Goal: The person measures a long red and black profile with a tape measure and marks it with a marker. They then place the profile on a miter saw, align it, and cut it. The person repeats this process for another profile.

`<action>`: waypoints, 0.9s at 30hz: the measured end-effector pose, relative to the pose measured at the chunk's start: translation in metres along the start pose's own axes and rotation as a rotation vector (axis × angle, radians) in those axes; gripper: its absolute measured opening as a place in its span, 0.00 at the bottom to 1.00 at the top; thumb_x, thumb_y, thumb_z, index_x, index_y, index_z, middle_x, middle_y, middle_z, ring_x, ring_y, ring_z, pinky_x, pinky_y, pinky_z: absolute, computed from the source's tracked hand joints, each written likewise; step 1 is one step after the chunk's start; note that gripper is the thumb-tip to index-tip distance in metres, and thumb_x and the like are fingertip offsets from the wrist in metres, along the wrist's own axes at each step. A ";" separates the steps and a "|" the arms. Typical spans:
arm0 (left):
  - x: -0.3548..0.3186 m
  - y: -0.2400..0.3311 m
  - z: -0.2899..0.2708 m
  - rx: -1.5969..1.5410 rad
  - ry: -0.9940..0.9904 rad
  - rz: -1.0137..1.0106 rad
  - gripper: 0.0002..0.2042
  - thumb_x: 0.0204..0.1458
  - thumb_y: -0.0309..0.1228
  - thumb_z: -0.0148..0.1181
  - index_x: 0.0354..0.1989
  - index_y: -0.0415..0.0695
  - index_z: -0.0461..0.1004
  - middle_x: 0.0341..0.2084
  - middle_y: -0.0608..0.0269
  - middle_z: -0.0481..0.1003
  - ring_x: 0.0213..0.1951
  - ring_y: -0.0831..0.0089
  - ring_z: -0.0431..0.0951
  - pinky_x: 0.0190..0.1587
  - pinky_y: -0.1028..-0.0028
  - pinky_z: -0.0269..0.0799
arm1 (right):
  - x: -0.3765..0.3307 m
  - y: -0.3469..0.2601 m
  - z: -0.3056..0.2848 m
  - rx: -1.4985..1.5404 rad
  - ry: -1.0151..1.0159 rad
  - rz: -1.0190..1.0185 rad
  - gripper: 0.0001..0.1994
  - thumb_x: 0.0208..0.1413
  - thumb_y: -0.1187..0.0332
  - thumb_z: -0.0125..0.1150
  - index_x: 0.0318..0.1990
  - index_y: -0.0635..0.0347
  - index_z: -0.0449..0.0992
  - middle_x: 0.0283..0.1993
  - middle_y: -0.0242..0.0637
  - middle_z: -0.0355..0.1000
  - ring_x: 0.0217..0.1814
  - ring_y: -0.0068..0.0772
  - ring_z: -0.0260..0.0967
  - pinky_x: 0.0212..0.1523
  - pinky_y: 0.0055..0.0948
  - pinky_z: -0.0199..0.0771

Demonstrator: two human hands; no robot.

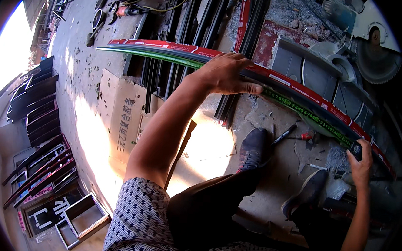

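A long dark metal profile (169,46) with red printed film along it runs from left to right across the view. Lying along its near side is the green blade of a tape measure (304,111), marked with black figures. My left hand (225,73) is closed over the middle of the profile, thumb against the blade. At the right end my right hand (361,162) grips the dark case of the tape measure, close under the profile. Part of the blade is hidden behind my left hand.
A saw with a round toothed blade (378,61) stands at the far right, its grey metal base (289,61) beyond the profile. Several dark profiles (199,22) lie farther off. Flattened cardboard (118,105) is on the floor; frames (83,215) lie at left. A marker (284,133) lies near my shoe.
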State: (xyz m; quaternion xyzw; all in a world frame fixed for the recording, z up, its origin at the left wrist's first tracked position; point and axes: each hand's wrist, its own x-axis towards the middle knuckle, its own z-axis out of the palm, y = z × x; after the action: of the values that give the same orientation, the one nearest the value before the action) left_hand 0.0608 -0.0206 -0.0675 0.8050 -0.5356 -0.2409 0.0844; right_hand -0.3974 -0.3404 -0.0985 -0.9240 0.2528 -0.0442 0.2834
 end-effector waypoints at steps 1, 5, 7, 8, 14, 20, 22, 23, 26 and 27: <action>0.004 0.002 -0.002 0.023 -0.091 0.012 0.50 0.46 0.72 0.67 0.68 0.42 0.72 0.63 0.44 0.73 0.67 0.49 0.71 0.71 0.55 0.67 | 0.000 0.004 -0.002 -0.007 0.009 0.019 0.25 0.52 0.81 0.72 0.58 0.62 0.71 0.56 0.47 0.72 0.59 0.49 0.73 0.62 0.41 0.71; 0.008 0.005 0.000 0.100 -0.089 0.101 0.42 0.47 0.57 0.76 0.67 0.43 0.72 0.57 0.50 0.76 0.62 0.51 0.75 0.68 0.57 0.70 | 0.007 0.017 -0.011 -0.017 0.011 0.032 0.24 0.53 0.81 0.70 0.57 0.62 0.71 0.55 0.47 0.73 0.57 0.47 0.73 0.61 0.39 0.71; 0.012 -0.004 0.007 0.102 -0.055 0.107 0.39 0.48 0.54 0.77 0.65 0.44 0.73 0.56 0.52 0.76 0.62 0.52 0.75 0.68 0.58 0.70 | 0.009 0.026 -0.014 -0.014 -0.010 0.054 0.23 0.53 0.81 0.69 0.57 0.62 0.71 0.54 0.47 0.73 0.56 0.47 0.73 0.62 0.38 0.70; 0.015 -0.005 0.008 0.102 -0.039 0.114 0.38 0.48 0.52 0.78 0.65 0.44 0.74 0.55 0.52 0.76 0.61 0.53 0.75 0.68 0.58 0.70 | 0.010 0.029 -0.015 0.006 -0.018 0.059 0.23 0.53 0.81 0.69 0.57 0.62 0.71 0.54 0.47 0.73 0.56 0.46 0.73 0.62 0.38 0.70; 0.023 -0.010 0.019 0.177 -0.020 0.120 0.28 0.53 0.41 0.76 0.61 0.47 0.76 0.52 0.57 0.77 0.59 0.57 0.76 0.68 0.59 0.69 | 0.015 0.043 -0.019 0.022 -0.023 0.057 0.22 0.55 0.80 0.69 0.57 0.61 0.71 0.48 0.46 0.72 0.50 0.43 0.72 0.56 0.37 0.71; 0.023 -0.020 0.023 0.186 -0.029 0.073 0.26 0.53 0.39 0.75 0.59 0.47 0.76 0.52 0.58 0.77 0.60 0.58 0.76 0.67 0.58 0.70 | 0.022 0.041 -0.020 0.032 -0.048 0.031 0.21 0.55 0.81 0.69 0.55 0.62 0.70 0.49 0.44 0.71 0.51 0.42 0.71 0.56 0.36 0.71; 0.025 -0.022 0.022 0.206 -0.012 0.067 0.25 0.54 0.39 0.75 0.59 0.47 0.76 0.52 0.57 0.77 0.59 0.57 0.77 0.66 0.58 0.71 | 0.022 0.039 -0.018 0.028 -0.030 0.023 0.21 0.54 0.82 0.69 0.55 0.62 0.71 0.49 0.44 0.71 0.51 0.42 0.71 0.56 0.36 0.71; 0.026 -0.022 0.022 0.217 -0.006 0.065 0.25 0.54 0.38 0.75 0.59 0.47 0.75 0.51 0.57 0.77 0.59 0.57 0.77 0.65 0.58 0.71 | 0.023 0.039 -0.016 0.035 -0.027 0.035 0.21 0.54 0.82 0.69 0.54 0.63 0.71 0.49 0.44 0.71 0.51 0.42 0.71 0.56 0.36 0.71; 0.037 -0.021 0.019 0.204 -0.028 0.073 0.25 0.54 0.37 0.74 0.60 0.46 0.75 0.50 0.56 0.78 0.58 0.55 0.78 0.64 0.57 0.73 | 0.023 0.048 -0.022 -0.005 -0.027 0.025 0.22 0.51 0.82 0.71 0.53 0.63 0.71 0.48 0.45 0.72 0.52 0.46 0.74 0.55 0.38 0.72; 0.038 -0.030 0.026 0.151 -0.009 0.092 0.25 0.54 0.35 0.74 0.59 0.46 0.75 0.49 0.55 0.79 0.56 0.53 0.79 0.61 0.56 0.74 | 0.027 0.038 -0.022 -0.006 -0.032 0.046 0.23 0.51 0.80 0.72 0.54 0.63 0.72 0.48 0.45 0.73 0.51 0.48 0.75 0.54 0.39 0.73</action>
State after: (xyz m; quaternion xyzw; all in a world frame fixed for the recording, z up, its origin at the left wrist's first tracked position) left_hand 0.0848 -0.0398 -0.1131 0.7824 -0.5892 -0.1991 0.0320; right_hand -0.3955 -0.3914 -0.1025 -0.9194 0.2697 -0.0221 0.2854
